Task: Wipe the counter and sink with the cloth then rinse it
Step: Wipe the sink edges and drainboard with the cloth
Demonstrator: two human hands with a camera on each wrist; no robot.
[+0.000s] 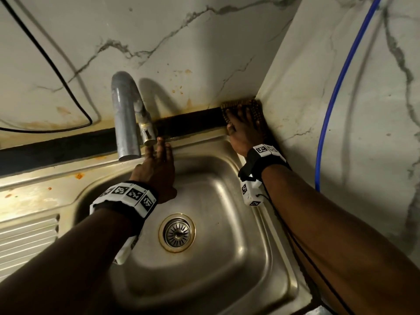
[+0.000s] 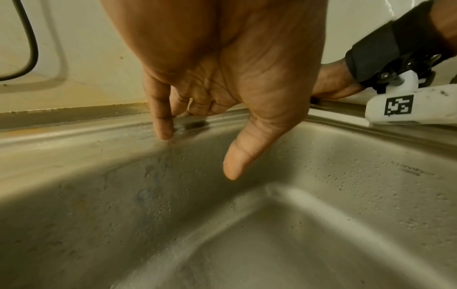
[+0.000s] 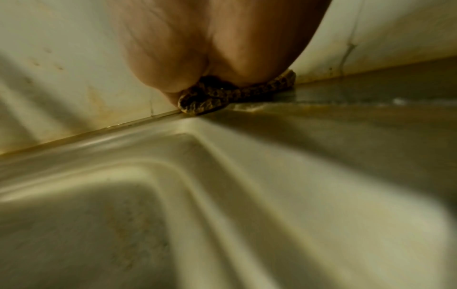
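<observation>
Brown cloth under right hand; left hand empty.

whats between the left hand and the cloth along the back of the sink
Nothing stands there. In the head view, only the bare sink rim and the dark strip behind it run from the left hand to the cloth under the right hand.

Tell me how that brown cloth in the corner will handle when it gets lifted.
Likely floppy: the cloth bunches in folds under the right hand. Probably light, being thin. Possibly damp and clinging, since the ledge beside it looks wet.
</observation>
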